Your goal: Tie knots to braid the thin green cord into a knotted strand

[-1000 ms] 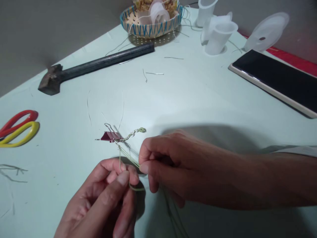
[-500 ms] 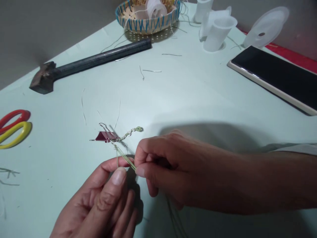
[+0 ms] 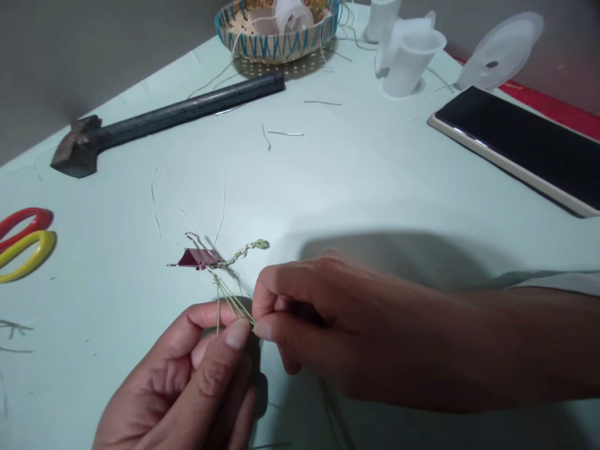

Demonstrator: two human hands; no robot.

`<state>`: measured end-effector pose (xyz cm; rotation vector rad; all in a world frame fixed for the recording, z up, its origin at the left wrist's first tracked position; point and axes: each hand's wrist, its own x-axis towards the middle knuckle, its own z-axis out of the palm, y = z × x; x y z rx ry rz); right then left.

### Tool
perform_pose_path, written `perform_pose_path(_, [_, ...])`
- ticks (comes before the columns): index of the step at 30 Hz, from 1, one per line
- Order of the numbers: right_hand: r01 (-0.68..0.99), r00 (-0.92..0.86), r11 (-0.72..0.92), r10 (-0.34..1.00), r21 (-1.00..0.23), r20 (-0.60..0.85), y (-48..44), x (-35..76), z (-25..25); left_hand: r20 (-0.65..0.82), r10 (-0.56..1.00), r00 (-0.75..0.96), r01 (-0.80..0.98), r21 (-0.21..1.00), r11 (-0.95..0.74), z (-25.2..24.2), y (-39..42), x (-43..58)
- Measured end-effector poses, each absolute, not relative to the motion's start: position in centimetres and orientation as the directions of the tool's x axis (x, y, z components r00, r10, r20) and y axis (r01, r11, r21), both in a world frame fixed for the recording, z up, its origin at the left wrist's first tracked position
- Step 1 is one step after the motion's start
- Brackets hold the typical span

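Note:
A dark red binder clip (image 3: 199, 257) lies on the pale table, with a braided green and white cord (image 3: 244, 250) coming out on its right side. Several thin green strands (image 3: 229, 297) run from the clip down to the hands. My left hand (image 3: 201, 369) pinches some of these strands between thumb and forefinger. Thumb and forefinger of my right hand (image 3: 300, 312) close on the strands just beside the left fingertips. Loose strand ends hang below my right hand. One green strand hangs apart at the left of the others.
A hammer (image 3: 164, 122) lies at the back left, red and yellow scissors (image 3: 28, 247) at the left edge. Behind are a basket (image 3: 276, 44), white plastic cups (image 3: 407, 65) and a clear spool disc (image 3: 501, 53). A phone (image 3: 525, 147) lies at the right. Wire scraps (image 3: 285, 133) are scattered about.
My left thumb has moved right and now presses by the bundle of strands. The strands are spread wider apart. My right hand has barely moved.

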<state>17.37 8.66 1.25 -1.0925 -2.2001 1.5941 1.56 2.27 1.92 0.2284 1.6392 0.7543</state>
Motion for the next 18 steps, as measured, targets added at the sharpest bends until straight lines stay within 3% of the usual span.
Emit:
perform_pose_path(13, [0.433,-0.675,0.087,0.690,-0.897,-0.259,8.20,17.59,1.23,-0.829,0.536,-0.161,-0.274,0.559,0.782,1.83,2.13,1.38])
perform_pose_path(18, [0.381,-0.683,0.055,0.690,-0.923,-0.241,8.30,17.81,1.35,-0.775,0.595,-0.213,-0.223,0.631,0.743,1.74,1.66,1.18])
